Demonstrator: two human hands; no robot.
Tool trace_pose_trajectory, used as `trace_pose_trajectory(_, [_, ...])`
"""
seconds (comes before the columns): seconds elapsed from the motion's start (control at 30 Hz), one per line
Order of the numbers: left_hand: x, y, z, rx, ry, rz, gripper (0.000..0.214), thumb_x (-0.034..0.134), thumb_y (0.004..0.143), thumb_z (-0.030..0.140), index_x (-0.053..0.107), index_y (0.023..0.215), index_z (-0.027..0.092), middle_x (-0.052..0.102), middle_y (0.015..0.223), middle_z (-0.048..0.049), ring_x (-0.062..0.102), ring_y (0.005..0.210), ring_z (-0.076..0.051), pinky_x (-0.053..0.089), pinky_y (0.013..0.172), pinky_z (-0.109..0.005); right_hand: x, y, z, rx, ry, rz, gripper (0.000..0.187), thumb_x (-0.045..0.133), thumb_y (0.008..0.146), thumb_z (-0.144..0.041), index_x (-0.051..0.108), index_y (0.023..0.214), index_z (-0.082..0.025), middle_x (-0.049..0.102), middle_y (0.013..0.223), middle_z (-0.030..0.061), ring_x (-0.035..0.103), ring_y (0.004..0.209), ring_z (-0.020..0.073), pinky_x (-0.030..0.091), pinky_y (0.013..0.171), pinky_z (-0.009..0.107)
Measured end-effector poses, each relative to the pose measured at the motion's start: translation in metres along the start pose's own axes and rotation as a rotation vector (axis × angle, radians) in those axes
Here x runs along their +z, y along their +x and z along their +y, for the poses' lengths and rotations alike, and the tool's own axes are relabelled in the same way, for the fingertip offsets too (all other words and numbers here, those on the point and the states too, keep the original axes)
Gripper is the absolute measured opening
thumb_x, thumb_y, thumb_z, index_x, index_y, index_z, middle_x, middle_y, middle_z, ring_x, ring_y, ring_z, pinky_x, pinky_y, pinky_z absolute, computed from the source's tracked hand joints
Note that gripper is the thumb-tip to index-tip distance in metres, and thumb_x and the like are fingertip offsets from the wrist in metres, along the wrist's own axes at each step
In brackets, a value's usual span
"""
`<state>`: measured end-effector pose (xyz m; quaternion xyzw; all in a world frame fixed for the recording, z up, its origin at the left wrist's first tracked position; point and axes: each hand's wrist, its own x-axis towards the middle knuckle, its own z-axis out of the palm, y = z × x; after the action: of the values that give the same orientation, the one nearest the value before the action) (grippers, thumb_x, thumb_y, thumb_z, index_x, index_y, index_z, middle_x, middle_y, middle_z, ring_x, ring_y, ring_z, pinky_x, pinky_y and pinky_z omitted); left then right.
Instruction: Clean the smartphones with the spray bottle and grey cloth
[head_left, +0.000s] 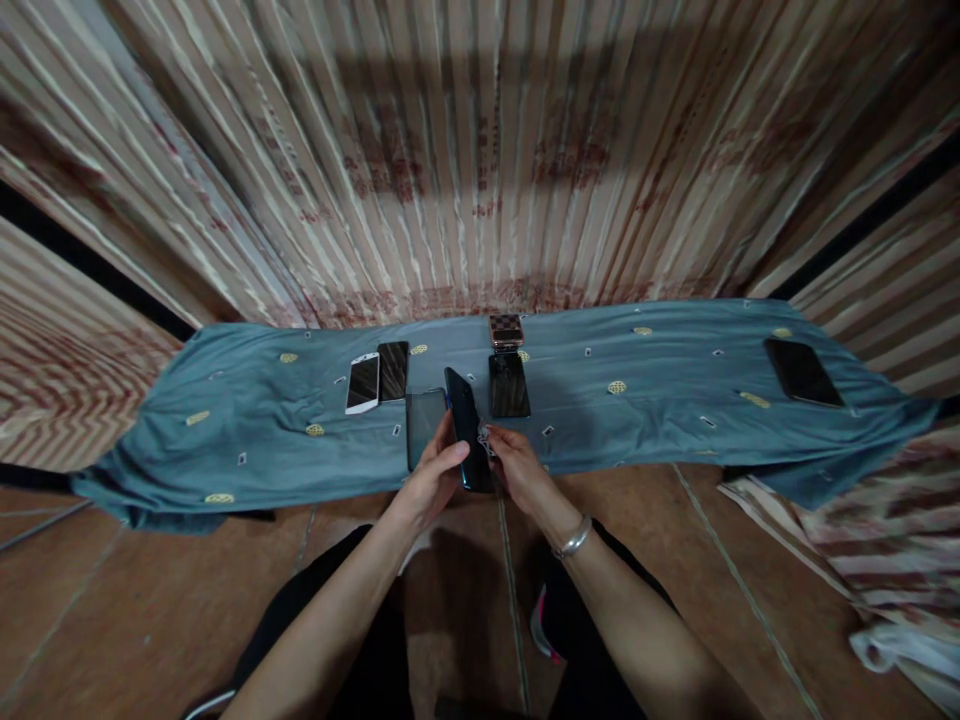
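Observation:
My left hand [435, 470] is closed around a dark blue smartphone [466, 430], thumb lying on its face. The phone is tilted up on its long edge above the front of the cloth. At the phone's right side my right hand [517, 462] pinches a small silvery metal thing [484, 438], too small to name for certain. It appears to touch the phone's edge. Beside my left hand lies a see-through, dark-rimmed phone case [420, 425]. Just beyond my right hand, a black smartphone [509, 386] rests flat on the cloth.
A blue-green patterned cloth [585, 420] covers the long narrow table. A white phone [364, 384] and a dark phone [394, 371] lie left, a checkered box-like item [506, 330] at the back, a black tablet-like device [802, 373] far right. Striped curtains [465, 150] hang behind.

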<state>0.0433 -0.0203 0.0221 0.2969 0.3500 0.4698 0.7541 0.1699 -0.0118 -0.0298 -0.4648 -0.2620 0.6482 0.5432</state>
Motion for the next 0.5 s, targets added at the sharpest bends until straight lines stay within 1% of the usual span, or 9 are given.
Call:
trace_pose_trajectory(0.1, [-0.007,-0.003,0.004,0.023,-0.002,0.002,0.078,0.086,0.059,0.028,0.058,0.131,0.021,0.069,0.123,-0.0078,0.059,0.121,-0.027,0.046,0.101,-0.033,0.007,-0.006,0.005,0.041,-0.014,-0.077,0.038,0.081,0.06,-0.051,0.073,0.079,-0.02,0.072,0.071,-0.0012,0.062,0.067,0.0143,0.045,0.063,0.025])
trace_pose_trajectory(0.17, [-0.012,-0.005,0.006,0.036,-0.001,0.007,0.083,0.086,0.059,0.026,0.054,0.136,0.024,0.068,0.126,-0.0065,0.058,0.123,-0.026,0.044,0.105,-0.034,0.012,-0.009,0.007,0.053,-0.012,-0.108,0.037,0.082,0.06,-0.052,0.073,0.077,-0.02,0.073,0.073,-0.0009,0.063,0.068,0.015,0.047,0.065,0.026])
trace_pose_trajectory(0.23, [-0.017,-0.007,0.008,0.046,-0.001,0.022,0.095,0.085,0.06,0.025,0.044,0.145,0.029,0.066,0.13,-0.0054,0.056,0.127,-0.025,0.041,0.109,-0.036,0.016,-0.011,0.007,0.045,-0.01,-0.121,0.037,0.083,0.058,-0.053,0.072,0.074,-0.021,0.073,0.073,-0.0007,0.064,0.069,0.0154,0.048,0.065,0.026])
trace_pose_trajectory(0.3, [-0.022,-0.009,0.009,0.055,-0.001,0.05,0.111,0.086,0.059,0.023,0.028,0.153,0.034,0.064,0.133,-0.0046,0.054,0.13,-0.024,0.038,0.11,-0.037,0.02,-0.013,0.008,0.017,-0.016,-0.142,0.037,0.083,0.058,-0.053,0.071,0.071,-0.021,0.072,0.071,-0.0008,0.064,0.071,0.0159,0.049,0.066,0.027])
trace_pose_trajectory(0.4, [-0.028,-0.013,0.013,0.079,-0.012,0.076,0.129,0.087,0.057,0.019,0.007,0.156,0.041,0.061,0.137,-0.0034,0.054,0.131,-0.023,0.037,0.111,-0.038,0.027,-0.015,0.011,-0.01,-0.029,-0.184,0.035,0.082,0.061,-0.053,0.07,0.07,-0.021,0.071,0.07,-0.0003,0.065,0.071,0.0172,0.05,0.064,0.027])
trace_pose_trajectory(0.5, [-0.034,-0.016,0.019,0.1,-0.027,0.084,0.133,0.087,0.057,0.017,0.001,0.154,0.047,0.057,0.142,-0.0029,0.054,0.131,-0.024,0.038,0.109,-0.04,0.034,-0.02,0.015,0.03,-0.02,-0.228,0.035,0.081,0.064,-0.053,0.072,0.075,-0.021,0.073,0.075,0.0009,0.066,0.07,0.0167,0.052,0.063,0.028])
